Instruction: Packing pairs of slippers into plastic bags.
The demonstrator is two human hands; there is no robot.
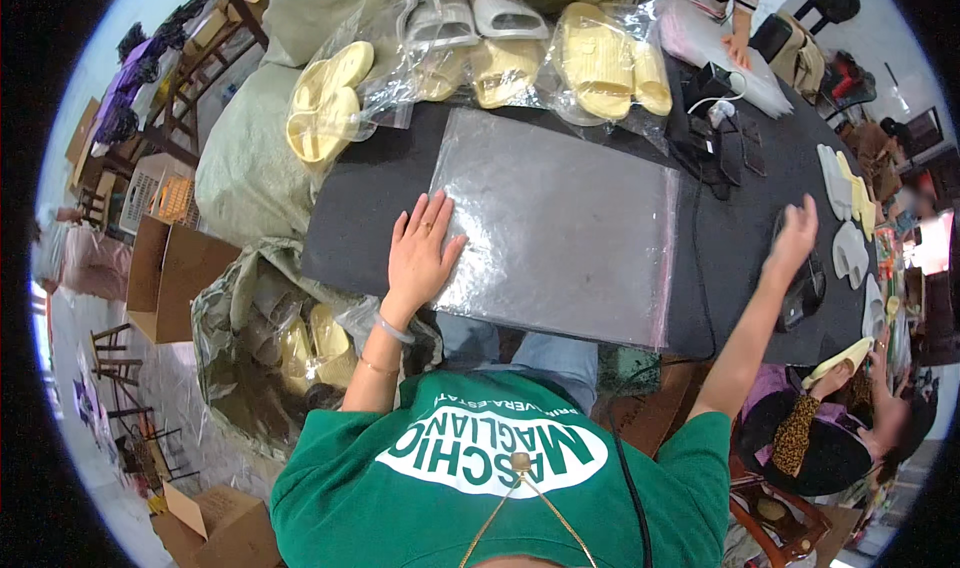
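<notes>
My left hand (425, 256) lies flat with fingers spread on the left edge of a clear plastic bag (560, 228), part of what looks like a flat stack. The bag rests on the dark table (350, 208) in front of me. Out to the right, my right hand (795, 236) is held with its fingers stretched out, and I see nothing in it. Below its wrist is a black object (803, 293) whose kind I cannot make out. Slippers (850, 253) in white and pale yellow lie along the table's right edge.
Bagged yellow slippers (600, 63) and grey slippers (440, 20) line the far edge. A white charger with its cable (720, 111) sits far right. Another person's hand (738, 50) touches plastic bags there. An open sack (240, 358) with slippers stands at my left; a co-worker sits at right.
</notes>
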